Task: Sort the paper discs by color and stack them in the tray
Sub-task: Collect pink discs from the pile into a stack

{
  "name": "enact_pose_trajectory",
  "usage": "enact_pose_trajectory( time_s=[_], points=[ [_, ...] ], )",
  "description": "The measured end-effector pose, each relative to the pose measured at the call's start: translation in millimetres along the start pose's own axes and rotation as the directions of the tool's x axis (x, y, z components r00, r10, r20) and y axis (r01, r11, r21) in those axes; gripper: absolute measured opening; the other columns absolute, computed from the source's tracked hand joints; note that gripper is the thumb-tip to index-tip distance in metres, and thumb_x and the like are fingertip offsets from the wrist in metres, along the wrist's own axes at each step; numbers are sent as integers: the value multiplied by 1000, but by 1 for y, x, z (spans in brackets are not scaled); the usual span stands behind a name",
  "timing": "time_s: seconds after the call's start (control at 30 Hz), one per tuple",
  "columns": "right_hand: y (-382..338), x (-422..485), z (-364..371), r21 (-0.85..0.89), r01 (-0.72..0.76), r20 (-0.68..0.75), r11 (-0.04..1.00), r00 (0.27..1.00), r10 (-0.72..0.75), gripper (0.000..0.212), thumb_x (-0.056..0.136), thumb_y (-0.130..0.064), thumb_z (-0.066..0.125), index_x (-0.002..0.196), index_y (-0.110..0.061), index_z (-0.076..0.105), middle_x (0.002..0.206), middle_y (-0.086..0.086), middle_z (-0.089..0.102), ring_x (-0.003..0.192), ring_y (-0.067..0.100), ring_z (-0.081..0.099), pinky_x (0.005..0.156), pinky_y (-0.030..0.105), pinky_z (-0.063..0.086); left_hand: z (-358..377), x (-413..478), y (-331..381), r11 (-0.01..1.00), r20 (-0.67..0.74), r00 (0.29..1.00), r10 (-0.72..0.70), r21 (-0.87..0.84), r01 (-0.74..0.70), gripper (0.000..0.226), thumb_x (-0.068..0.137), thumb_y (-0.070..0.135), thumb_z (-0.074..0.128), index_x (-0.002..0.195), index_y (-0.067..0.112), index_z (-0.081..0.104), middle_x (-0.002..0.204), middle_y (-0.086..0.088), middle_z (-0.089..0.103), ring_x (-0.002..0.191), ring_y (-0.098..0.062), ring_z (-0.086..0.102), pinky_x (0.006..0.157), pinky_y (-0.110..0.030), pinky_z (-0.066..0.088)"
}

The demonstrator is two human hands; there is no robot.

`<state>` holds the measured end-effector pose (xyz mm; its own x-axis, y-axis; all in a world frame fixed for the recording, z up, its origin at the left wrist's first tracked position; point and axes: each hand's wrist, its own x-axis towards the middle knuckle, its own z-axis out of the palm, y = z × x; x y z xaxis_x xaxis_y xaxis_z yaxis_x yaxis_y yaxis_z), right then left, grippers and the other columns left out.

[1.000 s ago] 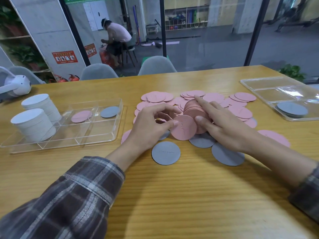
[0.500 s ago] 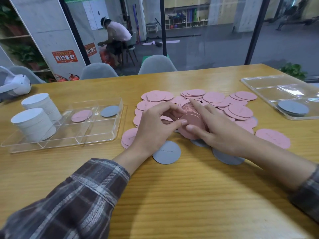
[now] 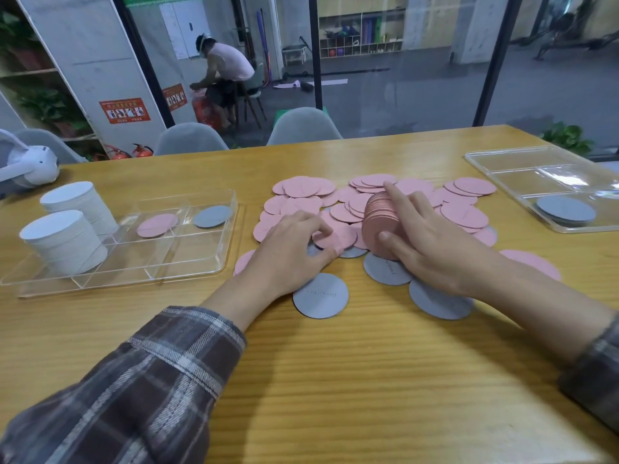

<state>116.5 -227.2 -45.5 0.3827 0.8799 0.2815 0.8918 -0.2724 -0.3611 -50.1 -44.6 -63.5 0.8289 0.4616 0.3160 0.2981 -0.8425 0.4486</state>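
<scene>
Right hand (image 3: 435,252) clasps the on-edge pink stack (image 3: 376,219); left hand (image 3: 288,254), just beside it, pinches 1 pink disc (image 3: 343,236). Best press it flush, edges aligned.

Your wooden bench (image 3: 335,380) faces a glass wall (image 3: 375,108) onto a grey-floored hall.
Along the bench's far edge you see three grey shell chairs (image 3: 303,127). Black frame posts (image 3: 316,51) divide the glass behind them. To your left, a pale concrete pillar (image 3: 93,61) carries a red notice (image 3: 124,110), with two red fire extinguishers (image 3: 142,150) at its foot and leafy plants (image 3: 43,105) on shelves beside it. Beyond the glass, a person (image 3: 222,72) sits bent forward on a chair, and a cubby shelf (image 3: 360,38) of coloured items lines the far wall. Another green plant (image 3: 566,137) shows past the bench's right corner. The light is soft and even.
</scene>
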Motion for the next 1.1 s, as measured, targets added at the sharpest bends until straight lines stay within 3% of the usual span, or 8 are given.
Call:
enact_pose_trajectory(
  time_s=[0.2,0.37,0.5,0.6,0.8,0.9,1.0,1.1],
  points=[
    [2,0,0,-17,11,-10,1000,1000,-11,67,104,-44,33,160,-24,3,119,-1,33,96,31,52,86,52,47,-4,0,4,999,-15,1000,10,-35,-11,18,90,43,77,92,26,70,93,6,65,90,-14,60,82,-41,52],
    [5,3,0,79,-25,-19,997,999,27,65,104,-43,38,160,-35,6,113,-2,38,97,24,50,85,35,38,-11,0,7,986,-69,997,-19,-166,7,30,83,21,86,110,25,73,104,4,64,91,-8,61,75,-9,42],
    [3,4,-2,148,-42,-20,988,999,45,64,104,-42,42,160,-36,11,111,-2,42,99,18,46,82,27,28,-17,0,7,966,-99,994,-47,-258,20,29,91,17,77,116,32,77,98,4,66,83,-8,59,78,-17,48],
    [1,3,-2,167,-38,-33,985,999,44,64,104,-41,44,160,-35,13,112,-4,43,100,13,41,82,24,26,-19,-1,11,933,-74,996,-55,-359,25,18,93,16,73,102,31,77,93,1,69,81,-9,60,82,-32,52],
    [-1,4,-2,223,-30,-53,974,998,43,64,103,-42,46,159,-37,17,98,-11,43,96,14,42,80,25,27,-15,-1,18,821,-1,992,-125,-561,102,11,88,9,76,90,18,71,81,3,70,65,-18,69,74,-37,57],
    [-3,4,0,253,-23,-20,967,999,29,62,103,-42,46,157,-41,17,111,-7,50,107,16,47,87,26,31,-7,-4,23,837,-10,989,-145,-534,117,11,88,13,80,88,17,71,78,0,76,69,-21,76,79,-40,63],
    [-4,4,1,301,8,-2,954,1000,-8,60,103,-43,44,155,-47,14,135,7,50,127,16,44,100,25,30,-5,-6,27,859,-57,986,-158,-501,109,12,87,20,83,86,15,72,70,2,77,68,-11,75,77,-30,60],
    [-7,4,2,302,15,5,953,1000,-17,61,101,-47,43,153,-50,11,133,12,50,116,18,50,97,27,36,-6,-6,27,828,-52,980,-193,-545,134,15,85,16,85,82,9,73,73,-1,77,66,-18,77,78,-39,65]
  ],
)
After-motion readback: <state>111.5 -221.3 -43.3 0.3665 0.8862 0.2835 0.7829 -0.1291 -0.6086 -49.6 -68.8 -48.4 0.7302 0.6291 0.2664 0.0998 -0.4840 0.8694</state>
